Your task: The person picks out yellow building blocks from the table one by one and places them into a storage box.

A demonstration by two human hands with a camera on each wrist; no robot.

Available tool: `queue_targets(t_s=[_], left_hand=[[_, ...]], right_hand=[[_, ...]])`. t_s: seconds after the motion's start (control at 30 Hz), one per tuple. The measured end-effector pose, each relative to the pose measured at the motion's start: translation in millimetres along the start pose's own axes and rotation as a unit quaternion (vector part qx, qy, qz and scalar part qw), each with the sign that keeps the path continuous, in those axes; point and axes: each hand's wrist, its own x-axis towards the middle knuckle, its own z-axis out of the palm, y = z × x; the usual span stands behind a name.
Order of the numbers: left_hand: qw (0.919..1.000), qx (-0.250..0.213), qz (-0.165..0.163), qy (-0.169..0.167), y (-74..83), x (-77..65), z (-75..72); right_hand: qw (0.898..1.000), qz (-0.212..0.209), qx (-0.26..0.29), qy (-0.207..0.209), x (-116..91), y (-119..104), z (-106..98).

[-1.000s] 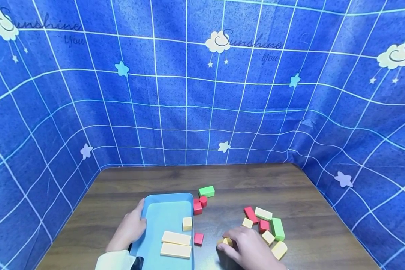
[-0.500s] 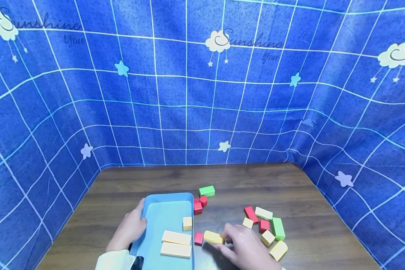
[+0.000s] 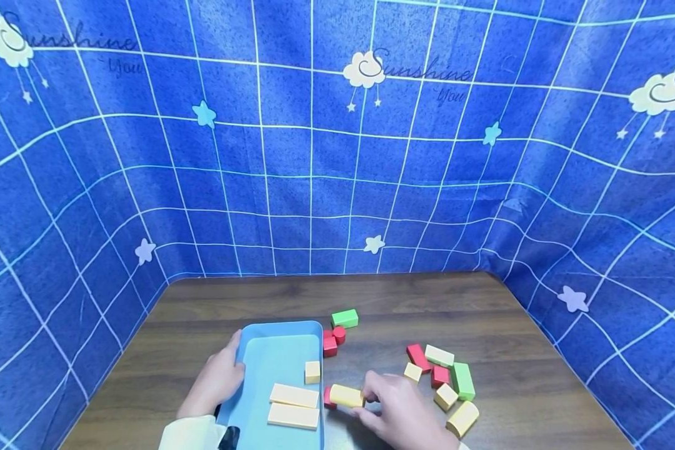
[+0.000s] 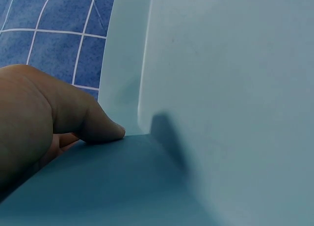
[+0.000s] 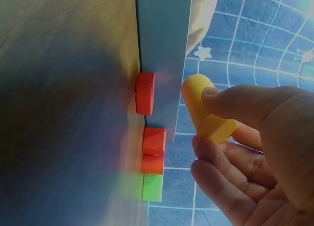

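Observation:
My left hand (image 3: 216,379) grips the left wall of a shallow blue tray (image 3: 264,330), its thumb over the rim in the left wrist view. Inside the tray lie two long cream planks (image 3: 294,415) and a small cream cube (image 3: 312,372). My right hand (image 3: 402,406) pinches a yellow rounded block (image 5: 198,105) between thumb and fingers, just right of the tray. In the head view this block partly covers a red block (image 3: 329,397) beside the tray's right wall. The right wrist view shows the held block raised off the table.
More red blocks (image 3: 330,347) and a green block (image 3: 344,319) lie by the tray's far right corner. On the right is a loose group with a green block (image 3: 463,381), a yellow rounded block (image 3: 463,419) and several others. A blue patterned curtain (image 3: 337,156) surrounds the wooden table (image 3: 371,290).
My right hand has shifted left toward the tray with the yellow rounded block, which now shows lengthwise and overlaps the red block. My left hand and the tray have stayed put.

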Motion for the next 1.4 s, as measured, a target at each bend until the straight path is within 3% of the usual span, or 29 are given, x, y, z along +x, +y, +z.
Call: queue_targets(t_s=[0.2, 0.5, 0.73, 0.9, 1.4], left_hand=[[1.0, 0.0, 0.0, -0.001, -0.7, 1.3, 0.6], [1.0, 0.003, 0.004, 0.002, -1.3, 1.0, 0.1], [0.9999, 0.009, -0.006, 0.0, -2.0, 3.4, 0.8], [0.9999, 0.013, -0.007, 0.0, -1.7, 4.2, 1.3], [0.9999, 0.008, -0.014, -0.006, -0.2, 3.6, 0.8]], right_hand=[[0.999, -0.03, 0.034, -0.002, 3.8, -1.7, 3.3], [0.997, -0.072, 0.031, 0.023, 8.4, -4.0, 7.6], [0.997, -0.058, 0.042, 0.022, 10.7, -9.0, 5.4], [0.997, -0.07, 0.036, 0.028, 11.5, -9.7, 4.8], [0.992, -0.104, 0.071, -0.027, 16.6, -23.9, 22.1]])
